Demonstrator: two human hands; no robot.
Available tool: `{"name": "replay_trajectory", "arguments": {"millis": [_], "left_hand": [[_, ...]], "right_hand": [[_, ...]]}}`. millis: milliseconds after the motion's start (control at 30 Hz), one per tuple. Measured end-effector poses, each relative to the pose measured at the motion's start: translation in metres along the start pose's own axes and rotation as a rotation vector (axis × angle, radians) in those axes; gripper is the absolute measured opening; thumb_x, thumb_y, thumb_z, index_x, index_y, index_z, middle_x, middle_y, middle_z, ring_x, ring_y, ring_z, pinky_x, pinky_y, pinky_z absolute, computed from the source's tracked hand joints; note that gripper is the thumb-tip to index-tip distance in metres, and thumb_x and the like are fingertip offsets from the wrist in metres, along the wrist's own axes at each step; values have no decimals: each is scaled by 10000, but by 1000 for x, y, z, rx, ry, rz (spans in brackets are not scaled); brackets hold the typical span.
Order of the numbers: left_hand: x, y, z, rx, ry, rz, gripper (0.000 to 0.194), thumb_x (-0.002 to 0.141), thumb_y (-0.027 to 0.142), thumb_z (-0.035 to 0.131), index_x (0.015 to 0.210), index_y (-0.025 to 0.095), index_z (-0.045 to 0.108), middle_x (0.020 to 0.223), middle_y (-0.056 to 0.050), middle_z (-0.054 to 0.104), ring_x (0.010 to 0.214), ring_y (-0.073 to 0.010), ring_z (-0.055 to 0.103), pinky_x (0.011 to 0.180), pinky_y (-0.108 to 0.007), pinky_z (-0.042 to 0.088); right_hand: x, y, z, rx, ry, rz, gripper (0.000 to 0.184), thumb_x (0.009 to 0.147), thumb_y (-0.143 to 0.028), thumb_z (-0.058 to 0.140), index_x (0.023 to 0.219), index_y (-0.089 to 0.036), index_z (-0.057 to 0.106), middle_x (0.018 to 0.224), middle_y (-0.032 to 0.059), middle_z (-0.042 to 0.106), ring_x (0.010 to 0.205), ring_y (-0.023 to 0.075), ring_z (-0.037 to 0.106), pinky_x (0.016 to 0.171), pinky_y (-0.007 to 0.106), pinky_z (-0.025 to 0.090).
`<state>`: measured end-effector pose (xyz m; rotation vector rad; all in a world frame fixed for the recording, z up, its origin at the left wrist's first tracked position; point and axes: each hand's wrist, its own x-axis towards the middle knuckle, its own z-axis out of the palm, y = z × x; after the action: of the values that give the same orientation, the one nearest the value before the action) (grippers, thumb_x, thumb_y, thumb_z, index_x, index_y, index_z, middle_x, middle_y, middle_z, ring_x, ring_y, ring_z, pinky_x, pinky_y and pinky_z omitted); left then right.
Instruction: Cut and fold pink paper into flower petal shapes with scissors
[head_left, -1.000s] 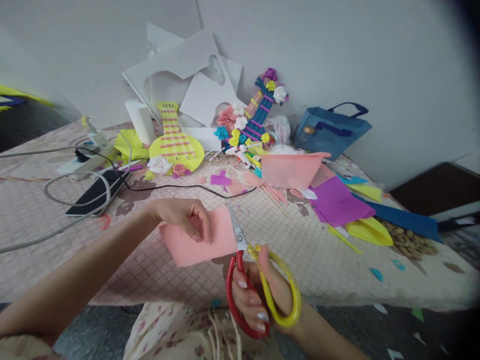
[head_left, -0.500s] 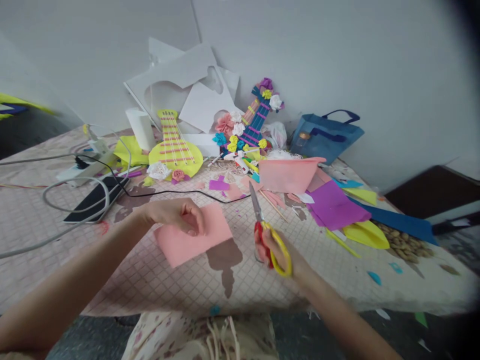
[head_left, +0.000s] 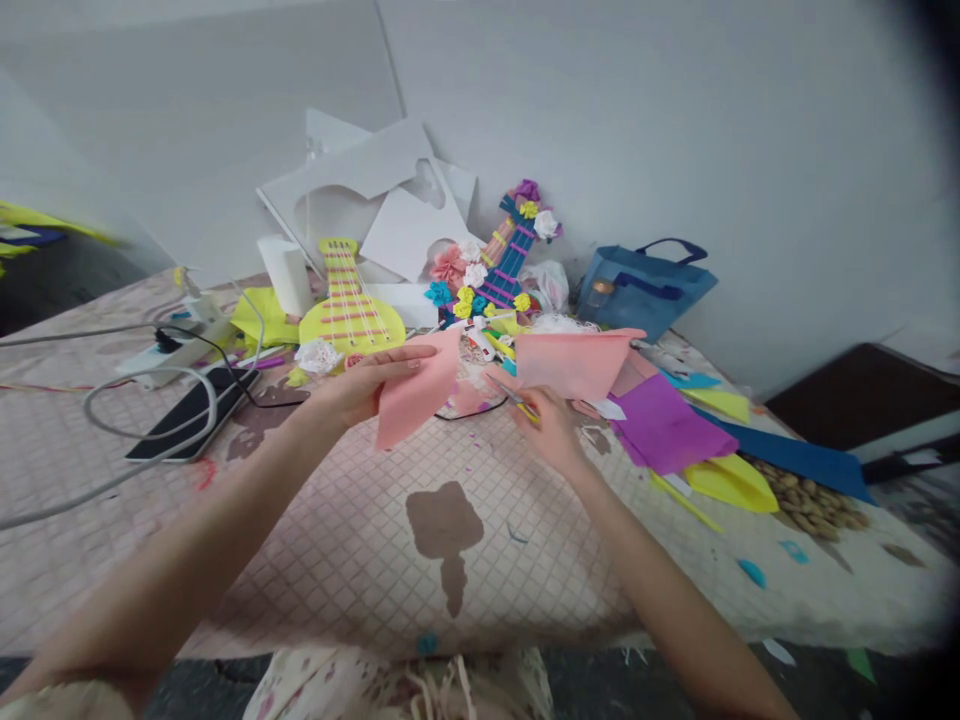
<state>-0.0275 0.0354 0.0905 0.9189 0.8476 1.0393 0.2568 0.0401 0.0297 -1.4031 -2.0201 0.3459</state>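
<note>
My left hand [head_left: 375, 385] grips a sheet of pink paper [head_left: 421, 395] by its left side, holding it tilted up off the table, fingers along its top. To the right, my right hand [head_left: 551, 425] is wrapped round a pair of scissors [head_left: 519, 400]. Their blades point up and left toward the sheet, apart from it; the handles are mostly hidden by the fingers. Just behind my left hand lies a yellow paper guitar [head_left: 349, 315] with a white paper flower [head_left: 318, 355] at its lower edge.
A blue guitar decorated with paper flowers [head_left: 499, 270] leans at the back beside white board offcuts [head_left: 409, 220]. A glue gun [head_left: 480, 343] lies before it. Purple paper [head_left: 667, 425], a blue bag [head_left: 645, 285] and peanuts [head_left: 810, 500] are rightward; a phone [head_left: 195, 415] and cables lie left.
My left hand has picked the pink sheet up off the table and raised it. My right hand has moved forward with the scissors, turning them toward the sheet.
</note>
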Motion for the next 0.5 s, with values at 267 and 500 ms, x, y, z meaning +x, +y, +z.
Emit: {"name": "replay_trajectory", "arguments": {"millis": [267,500], "left_hand": [[35,-12,-6,-28,51,42,313,647,171,743,956,160,691,864,-57,694,694,-131,625,619,-214,502],[63,-52,-35,188,215,148,624,516,182,803,1105,127,601,786,-33,649,674,-132,602,592,-224,473]], "right_hand": [[27,-54,48,989,-365,149,345,726,-467,626,917,-185,572,878,28,620,761,126,586,637,228,465],[26,-27,75,842,-321,347,283,671,-418,645,673,-181,490,480,-88,435,342,43,321,316,172,188]]}}
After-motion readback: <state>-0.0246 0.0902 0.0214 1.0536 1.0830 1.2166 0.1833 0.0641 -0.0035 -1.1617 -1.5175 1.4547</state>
